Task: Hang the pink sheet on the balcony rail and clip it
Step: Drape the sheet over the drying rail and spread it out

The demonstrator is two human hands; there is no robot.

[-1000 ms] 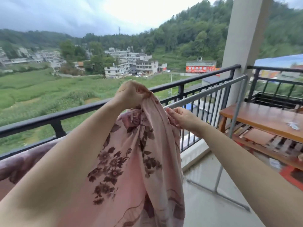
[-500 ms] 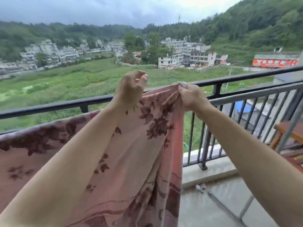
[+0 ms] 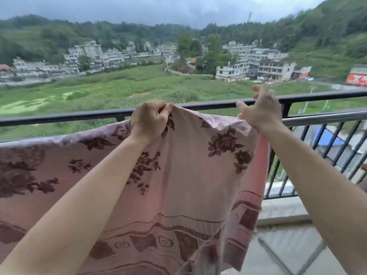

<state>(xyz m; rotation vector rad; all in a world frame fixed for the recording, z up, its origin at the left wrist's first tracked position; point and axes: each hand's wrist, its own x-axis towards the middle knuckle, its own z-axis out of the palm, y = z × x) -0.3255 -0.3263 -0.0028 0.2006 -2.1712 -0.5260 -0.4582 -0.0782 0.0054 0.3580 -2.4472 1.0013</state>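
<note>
Along the rail [image 3: 79, 116], the sheet [image 3: 188, 175] had been spread; left hand [image 3: 150, 121] gripped its edge, right hand [image 3: 258, 110] had opened, so clipping remained.

We are looking out from a balcony with a wet grey floor [image 3: 288, 253] toward a green field [image 3: 119, 90] that is stretching to a cluster of pale buildings [image 3: 254, 64]. Wooded hills [image 3: 327, 30] are rising behind them under a dull, overcast sky [image 3: 158, 8] that is giving flat daylight, and a red signboard [image 3: 356, 79] is showing at the far right
</note>
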